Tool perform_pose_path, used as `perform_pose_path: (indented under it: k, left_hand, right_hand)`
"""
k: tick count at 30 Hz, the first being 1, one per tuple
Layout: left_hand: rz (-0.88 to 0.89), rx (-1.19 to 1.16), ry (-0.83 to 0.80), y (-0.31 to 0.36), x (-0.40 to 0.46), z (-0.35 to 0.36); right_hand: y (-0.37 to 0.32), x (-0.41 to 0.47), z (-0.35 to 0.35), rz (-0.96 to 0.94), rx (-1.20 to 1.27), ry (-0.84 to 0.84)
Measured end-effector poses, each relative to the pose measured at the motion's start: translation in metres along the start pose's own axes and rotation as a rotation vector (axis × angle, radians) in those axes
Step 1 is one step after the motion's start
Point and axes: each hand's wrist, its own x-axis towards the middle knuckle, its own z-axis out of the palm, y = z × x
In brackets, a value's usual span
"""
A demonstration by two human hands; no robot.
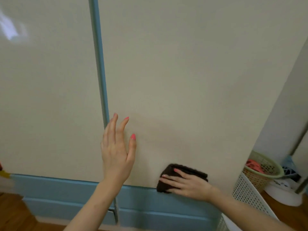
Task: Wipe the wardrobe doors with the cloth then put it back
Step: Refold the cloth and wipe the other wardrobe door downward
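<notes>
Fingers of the right hand press flat on the dark folded cloth, its long axis roughly level, low on the right wardrobe door. Left hand, fingers spread, seems just off the door.

Smooth doors, fuzzy cloth

The wardrobe doors look smooth and a bit shiny, with painted blue trim. The dark cloth looks soft and fuzzy. The floor is shiny brown wood. The far-right basket is holey plastic.
</notes>
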Motion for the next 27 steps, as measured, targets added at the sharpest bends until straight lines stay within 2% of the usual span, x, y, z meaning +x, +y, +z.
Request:
perform_pose_path:
  k: [3, 7, 9, 11, 13, 15, 18, 21, 24, 27]
  left_hand:
    - [-0.021, -0.061, -0.008, 0.020, -0.002, 0.017]
    - [-0.004, -0.139, -0.023, 0.048, -0.007, 0.036]
    - [0.015, -0.153, -0.024, 0.056, -0.010, 0.041]
    - [0.010, -0.165, -0.003, 0.057, -0.011, 0.043]
    - [0.007, -0.165, 0.024, 0.058, -0.012, 0.043]
    - [0.015, -0.149, 0.042, 0.057, -0.014, 0.043]
    - [0.030, -0.148, 0.059, 0.056, -0.012, 0.040]
    - [0.049, -0.152, 0.075, 0.055, -0.010, 0.038]
    - [0.047, -0.152, 0.072, 0.054, -0.008, 0.038]
    - [0.052, -0.173, 0.070, 0.059, -0.006, 0.039]
  right_hand:
    - [0.078, -0.031, -0.035, 0.171, 0.058, 0.113]
    - [0.167, -0.019, -0.080, 0.590, -0.087, 0.304]
    - [0.174, -0.009, -0.084, 0.741, -0.082, 0.379]
    - [0.151, -0.005, -0.073, 0.794, -0.027, 0.424]
    - [0.109, -0.012, -0.051, 0.724, 0.071, 0.390]
    - [0.061, -0.031, -0.026, 0.518, 0.125, 0.257]
    - [0.005, -0.075, 0.001, 0.160, 0.073, 0.013]
    - [-0.007, -0.110, 0.010, -0.063, 0.034, -0.114]
    - [0.019, -0.131, 0.001, -0.155, 0.059, -0.152]
    - [0.067, -0.139, -0.020, -0.054, 0.061, -0.088]
